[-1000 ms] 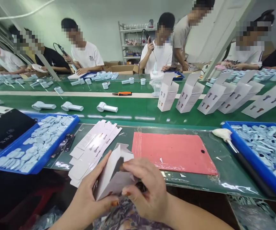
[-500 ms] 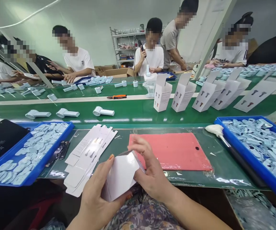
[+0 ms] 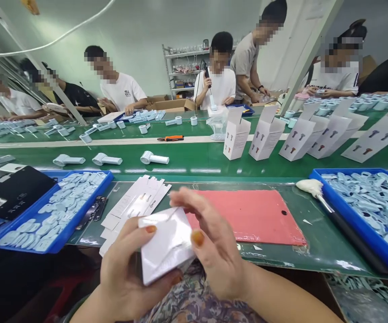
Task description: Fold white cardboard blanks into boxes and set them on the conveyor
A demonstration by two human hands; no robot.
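Note:
A small white cardboard box point(image 3: 167, 242) is held over my lap, its closed end facing up towards me. My left hand point(image 3: 129, 264) wraps round it from the left, thumb on top and fingers beneath. Beside the box's right edge, my right hand point(image 3: 217, 242) has its fingers stretched out and its thumb apart; whether the thumb touches the box I cannot tell. Flat printed box blanks point(image 3: 136, 202) lie stacked on the bench just beyond my left hand. Past my right hand lies a red mat point(image 3: 257, 215).
Blue trays of pale-blue plastic parts stand left point(image 3: 109, 179) and right point(image 3: 318, 175). A black-handled tool point(image 3: 348, 233) with a white wrapped head leans by the right one. Open printed boxes point(image 3: 236, 139) and pale-blue handheld fans point(image 3: 155, 158) are on the green conveyor point(image 3: 194, 154). Co-workers sit opposite.
The box has turned so its end faces upward more. My right hand's fingers have opened away from its edge. The view has shifted slightly, and another person's hand shows at far left.

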